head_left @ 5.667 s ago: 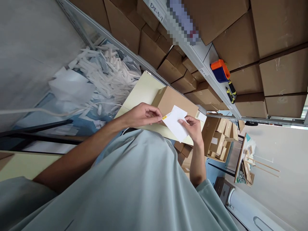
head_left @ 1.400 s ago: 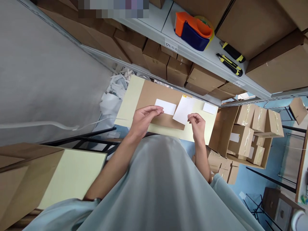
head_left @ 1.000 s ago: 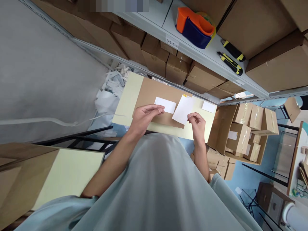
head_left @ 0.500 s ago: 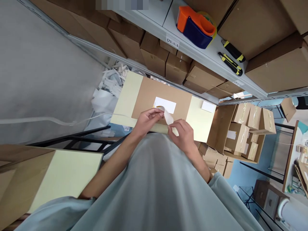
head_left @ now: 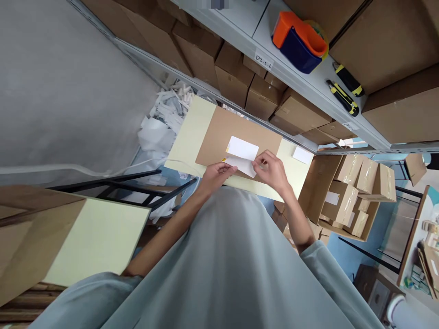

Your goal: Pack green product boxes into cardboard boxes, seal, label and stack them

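Between my two hands a white label with a small yellow mark at its left end is stretched fairly flat. My left hand pinches its left end, and my right hand pinches its right end. Just beyond it, another white label lies on a flat brown cardboard piece. That cardboard rests on a pale yellow board. Whether the held label touches the cardboard, I cannot tell.
White slips lie at the board's right end. A shelf above holds an orange and blue tape dispenser and two utility knives. At right stands an open carton of small boxes. Scrap paper is heaped at left.
The label was curled between my hands and is now spread out flatter. My right hand has moved up and away from me, uncovering more of the label on the cardboard.
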Demonstrator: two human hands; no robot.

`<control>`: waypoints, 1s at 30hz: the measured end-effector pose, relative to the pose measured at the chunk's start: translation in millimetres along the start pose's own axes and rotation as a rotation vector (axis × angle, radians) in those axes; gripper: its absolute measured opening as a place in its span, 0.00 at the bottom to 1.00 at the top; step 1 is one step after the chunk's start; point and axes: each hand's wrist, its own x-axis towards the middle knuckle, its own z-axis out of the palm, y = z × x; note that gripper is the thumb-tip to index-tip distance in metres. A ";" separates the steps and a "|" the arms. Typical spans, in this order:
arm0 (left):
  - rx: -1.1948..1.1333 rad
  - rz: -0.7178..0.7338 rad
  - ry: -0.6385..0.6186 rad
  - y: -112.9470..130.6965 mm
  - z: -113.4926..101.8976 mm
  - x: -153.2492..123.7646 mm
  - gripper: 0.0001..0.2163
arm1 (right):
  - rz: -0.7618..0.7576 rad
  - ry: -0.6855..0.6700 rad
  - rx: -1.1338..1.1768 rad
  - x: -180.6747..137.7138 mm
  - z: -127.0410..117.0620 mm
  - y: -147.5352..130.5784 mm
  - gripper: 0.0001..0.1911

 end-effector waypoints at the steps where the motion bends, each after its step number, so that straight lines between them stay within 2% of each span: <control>1: -0.001 -0.013 0.007 -1.3 1.7 3.9 0.25 | 0.017 -0.025 0.007 12.6 -0.5 11.7 0.08; 7: -0.151 -0.155 0.088 -12.9 21.2 32.0 0.17 | 0.099 -0.165 0.007 82.5 17.4 71.5 0.06; 12: -0.220 -0.236 0.125 -26.6 32.3 50.9 0.17 | 0.157 -0.248 -0.038 108.1 34.6 94.9 0.06; 19: -0.291 -0.298 0.153 -36.3 28.5 65.0 0.20 | 0.164 -0.244 -0.136 113.3 49.6 108.7 0.07; 30: -0.467 -0.344 0.094 -47.5 24.5 88.0 0.20 | 0.253 -0.261 -0.236 126.8 52.8 103.1 0.10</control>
